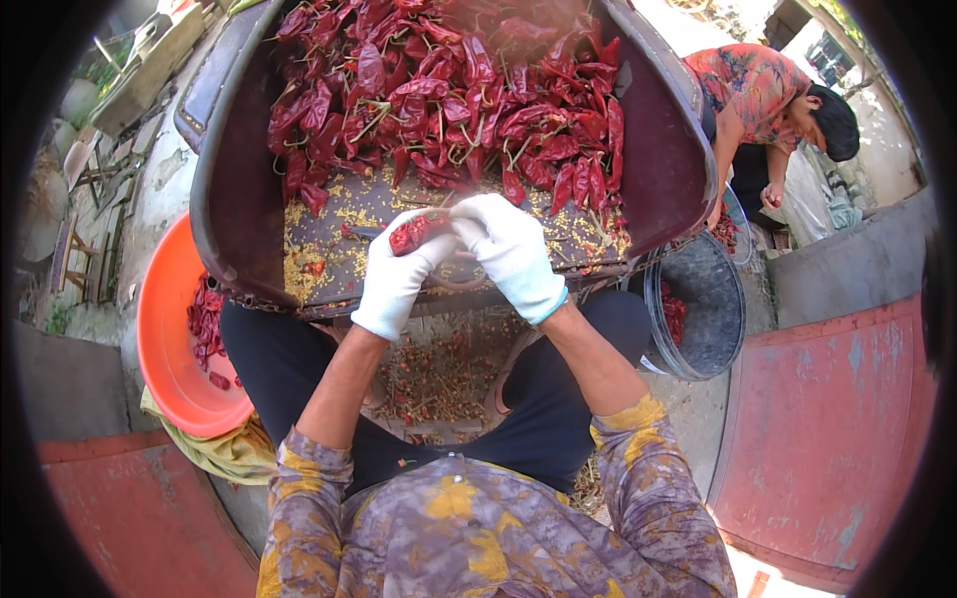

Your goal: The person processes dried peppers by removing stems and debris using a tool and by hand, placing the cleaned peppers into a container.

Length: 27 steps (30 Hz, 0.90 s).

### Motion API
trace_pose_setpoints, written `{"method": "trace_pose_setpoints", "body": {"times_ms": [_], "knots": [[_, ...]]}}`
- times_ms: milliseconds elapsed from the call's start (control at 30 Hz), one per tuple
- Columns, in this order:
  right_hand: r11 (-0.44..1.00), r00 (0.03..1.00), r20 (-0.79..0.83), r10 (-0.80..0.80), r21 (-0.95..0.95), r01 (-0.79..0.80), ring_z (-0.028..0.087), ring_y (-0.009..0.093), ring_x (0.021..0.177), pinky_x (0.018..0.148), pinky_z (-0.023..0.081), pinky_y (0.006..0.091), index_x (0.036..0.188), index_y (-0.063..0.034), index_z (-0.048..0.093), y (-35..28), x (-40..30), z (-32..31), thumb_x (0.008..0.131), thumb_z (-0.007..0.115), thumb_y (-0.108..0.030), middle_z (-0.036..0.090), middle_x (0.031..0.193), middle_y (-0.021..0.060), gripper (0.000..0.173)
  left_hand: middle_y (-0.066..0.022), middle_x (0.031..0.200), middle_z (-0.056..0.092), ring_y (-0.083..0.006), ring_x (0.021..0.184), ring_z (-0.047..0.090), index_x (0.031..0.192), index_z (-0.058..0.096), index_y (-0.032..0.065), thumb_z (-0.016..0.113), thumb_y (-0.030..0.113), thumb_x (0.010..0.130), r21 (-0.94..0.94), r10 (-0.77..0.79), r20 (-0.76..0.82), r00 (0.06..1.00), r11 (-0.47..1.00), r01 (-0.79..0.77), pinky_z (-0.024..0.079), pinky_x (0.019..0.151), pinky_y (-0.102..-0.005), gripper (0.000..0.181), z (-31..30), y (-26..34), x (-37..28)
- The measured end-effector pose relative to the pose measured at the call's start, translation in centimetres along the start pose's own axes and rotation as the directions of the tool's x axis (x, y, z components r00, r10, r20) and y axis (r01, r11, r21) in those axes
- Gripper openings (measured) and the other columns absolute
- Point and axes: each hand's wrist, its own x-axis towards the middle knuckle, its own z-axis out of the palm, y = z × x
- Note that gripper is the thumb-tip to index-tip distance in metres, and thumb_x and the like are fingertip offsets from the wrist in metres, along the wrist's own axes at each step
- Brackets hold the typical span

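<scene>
A dried red chili pepper point(417, 234) lies across the fingers of my white-gloved left hand point(404, 273), which grips it. My right hand point(514, 254), gloved the same way, pinches at the pepper's right end; its fingertips hide that end. Just left of my left hand a dark pointed blade point(364, 232) shows, and I cannot tell whether it is held. Both hands are over the near edge of an opened dark red suitcase shell point(662, 149). A big heap of dried chili peppers point(448, 97) fills its far part, with yellow seeds point(321, 258) scattered nearer me.
An orange basin point(168, 314) with some chilies stands at left on a yellowish cloth point(224, 448). On the right is a dark bucket point(706, 314) holding chilies. Beyond it another person point(762, 105) bends over a clear container. Plant scraps point(448, 366) litter the ground between my legs.
</scene>
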Motion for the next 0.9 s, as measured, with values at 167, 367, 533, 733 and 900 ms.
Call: {"method": "trace_pose_setpoints", "body": {"times_ms": [167,367,533,733,900], "knots": [[0.955,0.956,0.096,0.277,0.082,-0.285,0.066,0.016,0.061,0.059,0.052,0.0296,0.100,-0.0048,0.063,-1.3,0.1,0.2,0.096,0.059,-0.018,0.066,0.082,0.0101,0.014,0.0005,0.098,0.067,-0.0087,0.089,0.061,0.113,0.064,0.0044,0.070,0.008,0.089,0.004,-0.001,0.000,1.000,1.000,0.001,0.050,0.082,-0.0247,0.025,-0.3,-0.1,-0.2],[0.039,0.671,0.576,0.466,0.745,-0.666,0.048,0.009,0.054,0.051,0.043,0.0228,0.094,-0.0071,0.058,-2.0,0.9,-1.2,0.101,0.053,-0.021,0.053,0.072,-0.0034,0.016,0.0023,0.091,0.067,-0.0079,0.074,0.058,0.108,0.068,0.0065,0.068,0.009,0.091,-0.372,-0.052,0.009,0.999,0.927,0.052,0.045,0.064,-0.0229,0.017,-0.6,-0.6,0.0],[0.781,0.577,0.787,0.219,0.213,-0.587,0.065,0.014,0.074,0.069,0.052,0.0293,0.106,-0.0067,0.067,-3.9,1.3,-3.7,0.096,0.056,-0.020,0.067,0.087,0.0057,0.020,0.0023,0.083,0.065,-0.0049,0.063,0.050,0.104,0.065,0.0086,0.067,0.014,0.092,-0.333,-0.042,-0.065,0.997,0.943,0.018,0.039,0.055,-0.0215,0.014,-2.0,0.0,0.4],[0.899,0.955,0.291,-0.062,-0.399,0.180,0.063,0.033,0.088,0.075,0.053,0.0422,0.117,-0.0084,0.062,0.7,-1.0,0.1,0.086,0.067,-0.022,0.064,0.094,0.0129,0.034,-0.0010,0.080,0.066,-0.0064,0.059,0.053,0.098,0.063,0.0086,0.066,0.017,0.092,-0.139,0.002,-0.094,0.996,0.990,-0.016,0.040,0.052,-0.0223,0.010,-2.4,1.5,0.0],[0.748,0.955,0.296,-0.015,-0.631,0.207,0.063,0.032,0.083,0.069,0.052,0.0440,0.118,-0.0082,0.060,2.7,-1.3,2.5,0.077,0.069,-0.010,0.064,0.090,0.0149,0.042,-0.0006,0.075,0.062,-0.0064,0.055,0.051,0.098,0.061,0.0104,0.068,0.015,0.092,-0.022,0.008,-0.107,0.994,1.000,-0.010,0.038,0.049,-0.0208,0.010,-2.3,2.1,-0.3]]}}
